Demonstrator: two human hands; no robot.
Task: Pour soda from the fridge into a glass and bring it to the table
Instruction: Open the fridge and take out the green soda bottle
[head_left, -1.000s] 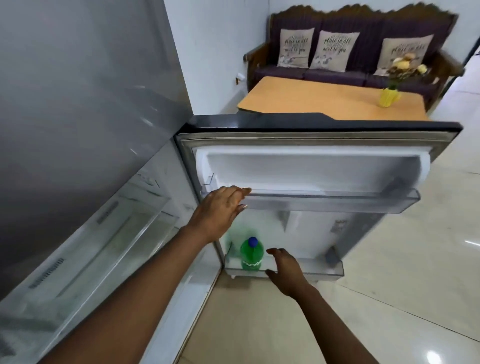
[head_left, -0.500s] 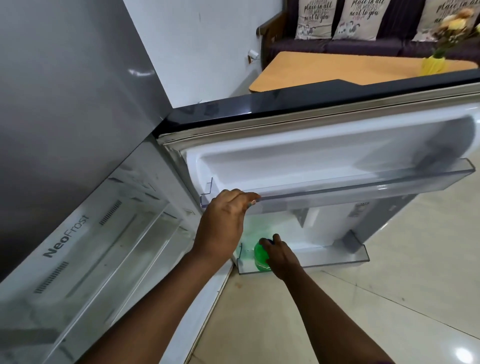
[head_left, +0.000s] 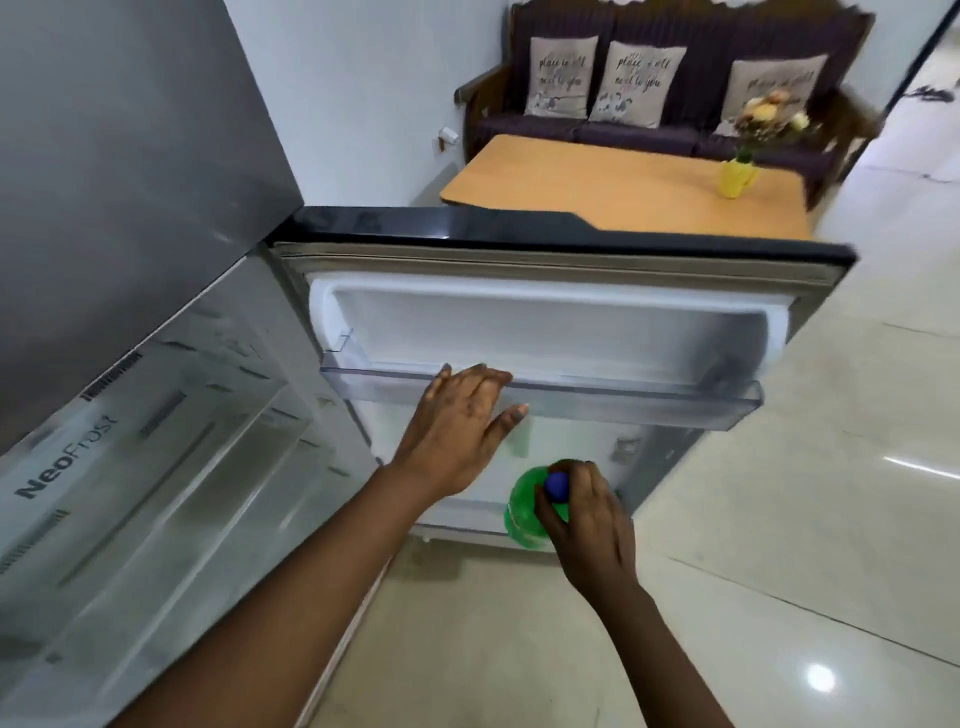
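The fridge door (head_left: 561, 234) stands wide open in front of me, its inner side facing me. A green soda bottle (head_left: 522, 512) with a blue cap is at the door's lower shelf. My right hand (head_left: 589, 519) grips the bottle around its neck, just under the cap. My left hand (head_left: 460, 426) rests flat on the front rail of the door's upper clear shelf (head_left: 649, 402), fingers spread. The wooden table (head_left: 613, 182) lies beyond the door. No glass is in view.
The open fridge interior (head_left: 156, 493) with its clear shelves fills the left. A yellow vase with flowers (head_left: 737, 174) stands on the table's right end. A dark sofa (head_left: 675, 78) with three cushions sits behind it. Glossy tiled floor (head_left: 805, 519) spreads to the right.
My right hand reached down to the bottle, closed on its neck and has raised it, so more of the bottle and its cap show. My left hand slid right along the upper shelf rail.
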